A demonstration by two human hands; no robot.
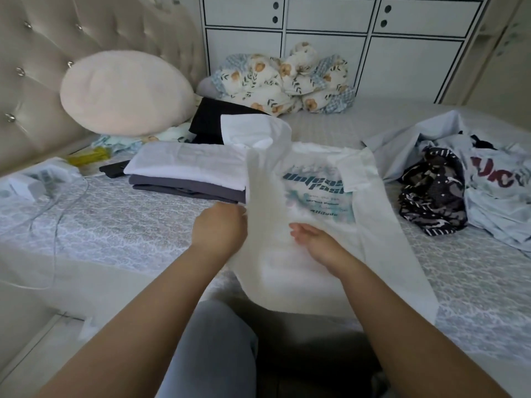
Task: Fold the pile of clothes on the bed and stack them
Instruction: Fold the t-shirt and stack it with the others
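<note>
Bedroom, head view; bed (115,225) with pale patterned cover fills the frame, tufted headboard (34,67) at 10 o'clock, white cupboard fronts (330,38) at 12 o'clock.

Item 1: white T-shirt (301,254) with teal print, centre of frame, lying on the bed just ahead of the person's lap. Its left side is lifted and turned over toward the middle; one sleeve stands up at 12 o'clock of the shirt, the other is folded in over the print.

Item 2: left hand (219,231), at 9 o'clock of the shirt, fingers curled, pinching the shirt's raised left edge.

Item 3: right hand (313,239), on the shirt's lower middle, fingers straight and loose, palm resting on the cloth, gripping nothing.

Item 4: folded stack (186,173), at 10 o'clock of the shirt and touching its lifted edge; white garment on top, dark grey ones beneath.

Item 5: unfolded pile (459,185), at 3 o'clock, near the shirt; pale blue cloth, a black-and-white patterned piece, a white shirt with red lettering.

Item 6: black garment (212,122), behind the stack at 11 o'clock.

Item 7: round pink cushion (126,93), against the headboard at 10 o'clock.

Item 8: floral bedding bundle (287,81), at 12 o'clock, against the cupboards.

Item 9: white cable (57,202), at 9 o'clock on the cover.
</note>
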